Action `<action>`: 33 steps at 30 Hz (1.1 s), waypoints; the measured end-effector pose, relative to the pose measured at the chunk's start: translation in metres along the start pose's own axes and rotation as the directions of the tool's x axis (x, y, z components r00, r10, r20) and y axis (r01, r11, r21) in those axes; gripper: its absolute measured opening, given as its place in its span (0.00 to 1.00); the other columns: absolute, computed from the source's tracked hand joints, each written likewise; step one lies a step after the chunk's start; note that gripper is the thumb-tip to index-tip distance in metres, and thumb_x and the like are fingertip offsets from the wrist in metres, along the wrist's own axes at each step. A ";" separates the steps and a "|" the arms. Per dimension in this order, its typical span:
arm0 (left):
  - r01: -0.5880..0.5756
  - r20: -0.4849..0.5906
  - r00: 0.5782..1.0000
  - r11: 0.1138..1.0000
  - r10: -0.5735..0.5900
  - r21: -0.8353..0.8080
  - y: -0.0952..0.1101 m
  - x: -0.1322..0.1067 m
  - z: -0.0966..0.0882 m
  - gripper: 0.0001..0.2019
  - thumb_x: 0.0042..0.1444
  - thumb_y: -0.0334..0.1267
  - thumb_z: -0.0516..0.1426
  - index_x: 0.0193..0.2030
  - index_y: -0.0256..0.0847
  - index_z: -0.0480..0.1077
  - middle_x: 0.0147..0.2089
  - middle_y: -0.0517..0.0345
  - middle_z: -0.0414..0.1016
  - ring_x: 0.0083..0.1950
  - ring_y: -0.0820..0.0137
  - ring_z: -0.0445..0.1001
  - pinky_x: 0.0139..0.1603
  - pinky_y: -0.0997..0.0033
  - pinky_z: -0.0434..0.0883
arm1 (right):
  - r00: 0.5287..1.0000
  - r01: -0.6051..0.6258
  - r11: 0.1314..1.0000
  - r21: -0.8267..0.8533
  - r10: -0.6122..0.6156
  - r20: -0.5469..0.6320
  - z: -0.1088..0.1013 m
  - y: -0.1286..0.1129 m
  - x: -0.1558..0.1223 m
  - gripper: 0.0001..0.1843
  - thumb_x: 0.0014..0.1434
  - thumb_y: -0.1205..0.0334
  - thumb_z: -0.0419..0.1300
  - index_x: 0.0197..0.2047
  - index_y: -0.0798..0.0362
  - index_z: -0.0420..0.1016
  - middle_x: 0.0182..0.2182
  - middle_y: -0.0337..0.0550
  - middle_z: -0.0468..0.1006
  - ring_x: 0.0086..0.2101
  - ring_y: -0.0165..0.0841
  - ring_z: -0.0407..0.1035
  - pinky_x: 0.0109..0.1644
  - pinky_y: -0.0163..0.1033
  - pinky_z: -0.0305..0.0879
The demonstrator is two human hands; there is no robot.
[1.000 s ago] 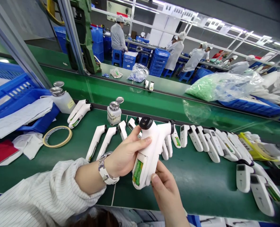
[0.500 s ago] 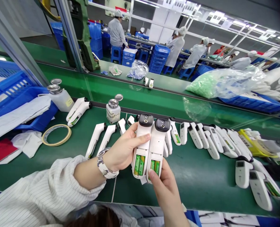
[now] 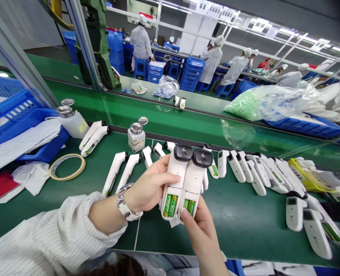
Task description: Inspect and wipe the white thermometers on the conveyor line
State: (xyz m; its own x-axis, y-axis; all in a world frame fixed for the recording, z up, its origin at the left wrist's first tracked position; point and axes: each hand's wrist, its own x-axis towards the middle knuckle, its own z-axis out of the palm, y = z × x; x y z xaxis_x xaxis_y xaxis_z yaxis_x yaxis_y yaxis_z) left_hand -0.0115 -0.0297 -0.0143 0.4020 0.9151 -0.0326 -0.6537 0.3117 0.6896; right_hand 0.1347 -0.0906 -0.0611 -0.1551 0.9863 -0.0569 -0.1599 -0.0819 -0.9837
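Two white infrared thermometers are held side by side over the green bench, black sensor heads up and open battery bays toward me. My left hand point(image 3: 154, 182) is closed around the left thermometer point(image 3: 175, 172), its thumb lying across the body. Green batteries point(image 3: 170, 206) show in its bay. My right hand point(image 3: 200, 226) grips the lower end of the right thermometer point(image 3: 193, 174), thumb over its battery bay, which also holds green batteries. The two bodies touch along their sides. My fingers behind them are hidden.
More thermometers point(image 3: 236, 166) lie in a row to the right, and others point(image 3: 115, 172) to the left. A dispenser bottle point(image 3: 136, 138), a tape roll point(image 3: 52, 168) and a blue crate point(image 3: 40, 115) stand around. A metal post point(image 3: 84, 42) rises left; people work beyond the bench.
Both thermometers have tilted a little, their heads shifting right and slightly down in the view. Both hands keep their hold.
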 end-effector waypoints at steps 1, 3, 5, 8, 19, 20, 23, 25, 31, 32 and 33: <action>-0.008 0.023 1.000 1.000 0.008 0.004 -0.001 0.000 0.000 0.15 0.50 0.25 0.56 0.45 0.40 0.68 0.38 0.54 0.75 0.41 0.65 0.75 0.39 0.70 0.70 | 1.000 0.005 1.000 -0.002 -0.005 -0.006 -0.001 0.000 0.000 0.24 0.58 0.54 0.59 0.58 0.45 0.62 0.53 0.46 0.72 0.51 0.41 0.67 0.53 0.46 0.66; -0.016 0.046 0.999 1.000 0.015 0.011 -0.002 0.000 -0.001 0.16 0.49 0.26 0.56 0.46 0.40 0.69 0.38 0.54 0.76 0.41 0.65 0.75 0.38 0.70 0.70 | 1.000 -0.002 1.000 0.002 0.002 -0.001 -0.002 0.002 0.000 0.25 0.59 0.55 0.59 0.59 0.45 0.61 0.54 0.45 0.71 0.52 0.42 0.67 0.53 0.47 0.66; -0.015 0.047 0.999 1.000 0.014 0.016 -0.003 0.000 -0.002 0.16 0.49 0.26 0.57 0.46 0.41 0.69 0.39 0.54 0.76 0.41 0.64 0.75 0.39 0.70 0.70 | 0.999 -0.026 1.000 0.005 0.026 0.033 -0.005 0.002 -0.001 0.26 0.60 0.55 0.58 0.60 0.43 0.59 0.55 0.44 0.70 0.52 0.42 0.66 0.54 0.48 0.66; -0.008 0.047 0.999 1.000 0.007 0.016 -0.004 0.001 -0.002 0.16 0.50 0.26 0.56 0.47 0.41 0.69 0.40 0.54 0.76 0.43 0.64 0.75 0.40 0.70 0.70 | 0.998 -0.027 1.000 -0.002 0.027 0.063 -0.007 0.003 -0.001 0.26 0.60 0.55 0.57 0.61 0.41 0.58 0.55 0.43 0.70 0.53 0.42 0.66 0.53 0.47 0.66; -0.003 -0.082 0.997 0.999 0.001 -0.033 -0.002 0.001 0.004 0.22 0.58 0.33 0.54 0.58 0.51 0.57 0.48 0.57 0.71 0.46 0.69 0.72 0.45 0.70 0.68 | 0.991 -0.100 0.980 0.171 0.112 -0.066 -0.005 -0.002 0.004 0.16 0.57 0.56 0.60 0.50 0.45 0.71 0.41 0.40 0.78 0.42 0.39 0.71 0.44 0.40 0.68; 0.007 -0.079 0.997 0.999 -0.011 -0.050 -0.001 0.001 0.004 0.21 0.58 0.33 0.54 0.58 0.51 0.58 0.46 0.57 0.71 0.43 0.71 0.72 0.44 0.71 0.68 | 0.993 -0.089 0.982 0.166 0.100 -0.061 -0.005 -0.004 0.004 0.15 0.57 0.56 0.59 0.49 0.45 0.72 0.37 0.40 0.78 0.38 0.37 0.71 0.41 0.39 0.69; 0.031 -0.042 0.999 0.996 -0.034 -0.086 -0.001 0.001 0.002 0.21 0.58 0.31 0.54 0.56 0.52 0.59 0.38 0.60 0.69 0.33 0.75 0.69 0.37 0.72 0.68 | 0.996 -0.040 0.991 0.126 0.049 -0.071 -0.005 -0.006 0.003 0.13 0.58 0.55 0.59 0.47 0.45 0.73 0.30 0.38 0.76 0.32 0.34 0.69 0.38 0.36 0.67; 0.034 0.000 0.999 0.996 -0.034 -0.088 -0.001 0.000 0.001 0.20 0.57 0.31 0.54 0.55 0.51 0.60 0.37 0.60 0.68 0.31 0.75 0.68 0.33 0.72 0.68 | 0.996 -0.005 0.995 0.096 0.013 -0.089 -0.005 -0.005 0.000 0.13 0.58 0.55 0.58 0.47 0.45 0.73 0.32 0.38 0.75 0.33 0.33 0.68 0.39 0.36 0.66; -0.038 0.126 0.991 0.992 0.053 -0.122 -0.005 0.000 -0.004 0.17 0.54 0.30 0.57 0.50 0.47 0.64 0.42 0.58 0.71 0.39 0.71 0.71 0.39 0.70 0.71 | 0.989 0.043 0.994 0.105 -0.027 -0.148 -0.006 0.001 -0.005 0.14 0.57 0.56 0.61 0.47 0.43 0.74 0.36 0.40 0.76 0.36 0.34 0.69 0.40 0.36 0.67; -0.049 0.136 0.988 0.990 0.066 -0.129 -0.006 0.000 -0.004 0.17 0.54 0.30 0.57 0.50 0.47 0.64 0.42 0.58 0.72 0.40 0.70 0.72 0.40 0.70 0.71 | 0.989 0.054 0.993 0.105 -0.039 -0.141 -0.007 0.003 -0.005 0.14 0.57 0.56 0.61 0.47 0.43 0.74 0.37 0.40 0.77 0.36 0.34 0.69 0.40 0.36 0.67; -0.052 0.148 0.986 0.990 0.072 -0.129 -0.006 0.000 -0.004 0.17 0.54 0.30 0.57 0.50 0.47 0.65 0.42 0.58 0.72 0.40 0.70 0.72 0.40 0.70 0.71 | 0.990 0.067 0.993 0.099 -0.054 -0.129 -0.008 0.004 -0.005 0.14 0.57 0.56 0.61 0.48 0.44 0.74 0.37 0.40 0.77 0.36 0.34 0.69 0.40 0.35 0.67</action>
State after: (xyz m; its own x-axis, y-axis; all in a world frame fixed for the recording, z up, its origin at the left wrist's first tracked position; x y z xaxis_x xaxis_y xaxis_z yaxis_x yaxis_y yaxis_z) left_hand -0.0102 -0.0304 -0.0212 0.4448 0.8869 0.1245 -0.7511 0.2937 0.5913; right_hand 0.1423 -0.0943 -0.0666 -0.0190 0.9995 -0.0251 -0.2661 -0.0293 -0.9635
